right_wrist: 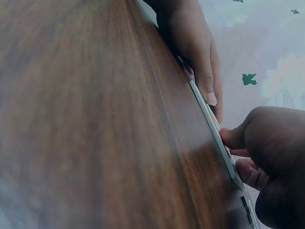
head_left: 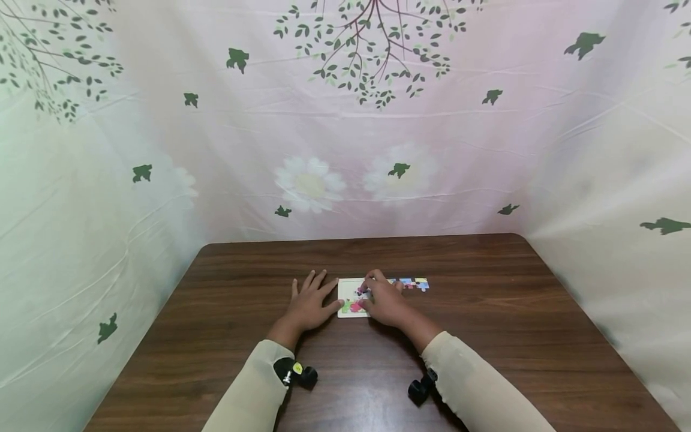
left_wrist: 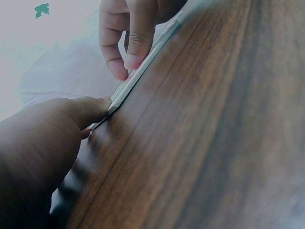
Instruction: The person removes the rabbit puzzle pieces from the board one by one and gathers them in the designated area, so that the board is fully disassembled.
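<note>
A small white-bordered jigsaw board point(head_left: 346, 289) with a colourful cartoon picture lies flat on the wooden table. My left hand point(head_left: 309, 307) rests at its left side, fingers spread and fairly straight, with the thumb point(left_wrist: 97, 107) on the board's near left corner. Over the right part of the board, my right hand point(head_left: 387, 303) bends its fingers down, thumb and fingertips close together on the picture, at a puzzle piece point(head_left: 360, 292) largely covered by them. More puzzle pieces point(head_left: 421, 284) lie in a row just right of the board, partly behind the right hand.
The brown wooden table point(head_left: 345, 372) spreads out around the board. A pale cloth backdrop point(head_left: 345, 144) printed with leaves, flowers and birds hangs behind the table and at both sides. Each sleeved wrist carries a small black camera point(head_left: 308, 378).
</note>
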### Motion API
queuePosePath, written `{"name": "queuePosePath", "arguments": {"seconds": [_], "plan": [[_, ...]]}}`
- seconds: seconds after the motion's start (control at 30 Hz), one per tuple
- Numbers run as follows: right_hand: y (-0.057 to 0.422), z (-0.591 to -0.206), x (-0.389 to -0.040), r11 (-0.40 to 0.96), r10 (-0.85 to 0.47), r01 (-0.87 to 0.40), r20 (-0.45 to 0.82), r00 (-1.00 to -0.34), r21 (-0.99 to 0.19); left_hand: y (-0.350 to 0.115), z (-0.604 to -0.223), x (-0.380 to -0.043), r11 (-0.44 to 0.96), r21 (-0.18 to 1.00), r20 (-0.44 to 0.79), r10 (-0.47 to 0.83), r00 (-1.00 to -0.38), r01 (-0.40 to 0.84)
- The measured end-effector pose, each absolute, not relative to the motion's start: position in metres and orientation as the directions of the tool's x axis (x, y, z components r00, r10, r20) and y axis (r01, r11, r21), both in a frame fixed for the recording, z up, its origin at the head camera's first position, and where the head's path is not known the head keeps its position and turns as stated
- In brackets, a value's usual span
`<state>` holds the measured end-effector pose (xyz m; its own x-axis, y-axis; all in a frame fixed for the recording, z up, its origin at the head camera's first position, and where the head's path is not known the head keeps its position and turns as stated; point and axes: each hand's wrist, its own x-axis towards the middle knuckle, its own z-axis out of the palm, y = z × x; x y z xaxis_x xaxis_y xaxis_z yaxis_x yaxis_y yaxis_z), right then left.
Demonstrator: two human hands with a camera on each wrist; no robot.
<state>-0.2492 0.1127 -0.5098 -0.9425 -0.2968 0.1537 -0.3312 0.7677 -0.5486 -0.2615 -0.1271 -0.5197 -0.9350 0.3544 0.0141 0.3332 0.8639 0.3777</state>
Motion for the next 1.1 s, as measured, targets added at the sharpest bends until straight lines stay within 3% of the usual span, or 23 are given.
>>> {"name": "queuePosePath", "arguments": {"seconds": [1.1], "plan": [[0.1144, -0.5090, -0.2443, 0.746, -0.285, -0.347, 0.199, -0.938, -0.569, -0.1280, -0.5236, -0.2609, 0.864, 0.380, 0.028, 0.348, -0.937, 0.332]]}}
